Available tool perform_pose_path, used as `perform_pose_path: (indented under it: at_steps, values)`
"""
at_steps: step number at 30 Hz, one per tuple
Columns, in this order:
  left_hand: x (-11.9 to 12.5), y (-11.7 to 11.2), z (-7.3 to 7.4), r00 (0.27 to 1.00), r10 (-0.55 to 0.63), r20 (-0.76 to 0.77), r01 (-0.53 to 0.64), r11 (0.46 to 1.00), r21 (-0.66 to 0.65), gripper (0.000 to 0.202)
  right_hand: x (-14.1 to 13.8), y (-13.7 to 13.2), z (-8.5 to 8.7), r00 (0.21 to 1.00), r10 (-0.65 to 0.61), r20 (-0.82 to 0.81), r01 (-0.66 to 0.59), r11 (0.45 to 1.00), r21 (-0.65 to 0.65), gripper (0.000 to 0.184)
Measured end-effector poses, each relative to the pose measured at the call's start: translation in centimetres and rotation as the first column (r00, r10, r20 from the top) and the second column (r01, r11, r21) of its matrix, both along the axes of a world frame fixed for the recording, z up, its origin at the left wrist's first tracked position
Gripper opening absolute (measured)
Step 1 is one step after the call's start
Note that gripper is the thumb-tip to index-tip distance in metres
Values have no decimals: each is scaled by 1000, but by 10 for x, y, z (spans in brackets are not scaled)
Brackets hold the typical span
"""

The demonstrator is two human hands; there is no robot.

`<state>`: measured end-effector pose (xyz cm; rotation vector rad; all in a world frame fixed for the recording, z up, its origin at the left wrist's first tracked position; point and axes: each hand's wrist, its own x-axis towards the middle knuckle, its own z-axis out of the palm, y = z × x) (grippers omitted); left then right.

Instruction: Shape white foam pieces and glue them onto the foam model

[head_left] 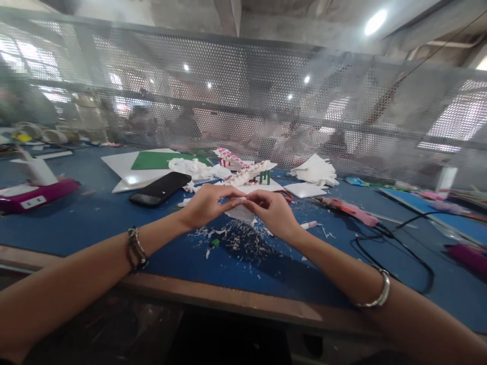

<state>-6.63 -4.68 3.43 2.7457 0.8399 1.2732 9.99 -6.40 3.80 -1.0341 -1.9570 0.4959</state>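
Observation:
My left hand (206, 205) and my right hand (274, 211) meet over the middle of the blue table, fingertips pinched together. A thin white piece (240, 213), perhaps tissue or paper, hangs below their fingers, and both appear to hold its upper edge. Its exact kind is unclear. Underneath, small pale shavings (243, 241) are scattered on the tabletop, with a small green block (215, 243) among them. Just behind my hands stand small pink-and-white pieces (247, 173) with red and green strips.
A black phone (160, 189) lies left of my hands, near white and green sheets (152, 160). Crumpled white tissue (315, 170) sits behind on the right. A pink-handled tool (352, 211) trails a black cable (403, 221). A perforated metal screen (243, 96) borders the back.

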Motion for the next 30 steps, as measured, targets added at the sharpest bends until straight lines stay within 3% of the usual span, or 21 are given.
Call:
perform_pose_path:
  at_steps: [14, 23, 30]
  values:
    - [0, 0, 3, 999, 21, -43, -25, 993, -113, 21, 1, -3, 2, 979, -70, 192, 22, 969, 245, 14]
    - [5, 3, 0, 991, -3, 136, 41, 960, -276, 17, 4, 2, 0, 1000, 13, 10, -14, 999, 31, 13]
    - [5, 2, 0, 988, -81, 133, 126, 917, -378, 20, 5, -4, 3, 986, 27, 166, -47, 992, 119, 14]
